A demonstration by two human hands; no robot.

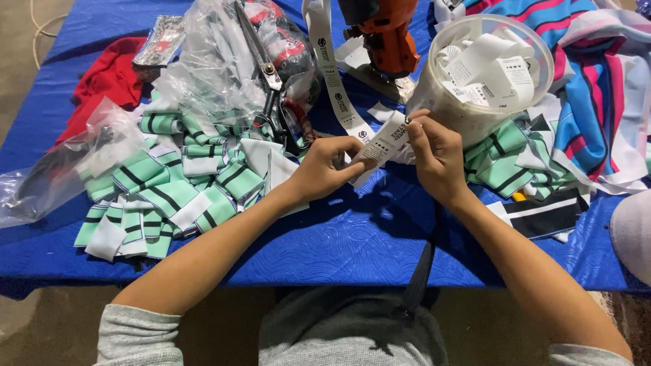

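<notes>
Head view: a white label sits pinched between both hands above the blue tabletop, left hand gripping its lower end, right hand closed on its upper end, likely to keep it taut. Just behind stands a tub full of labels. Green striped pieces lie piled left, scissors beyond.

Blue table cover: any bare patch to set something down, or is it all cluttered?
Yes. The blue table cover is bare along the near edge, between the green striped fabric pieces and the black-and-white strip, under both forearms. A smaller bare patch lies at the far left corner, beyond the red cloth. Crowded: around the scissors, white tub and orange tool.
</notes>
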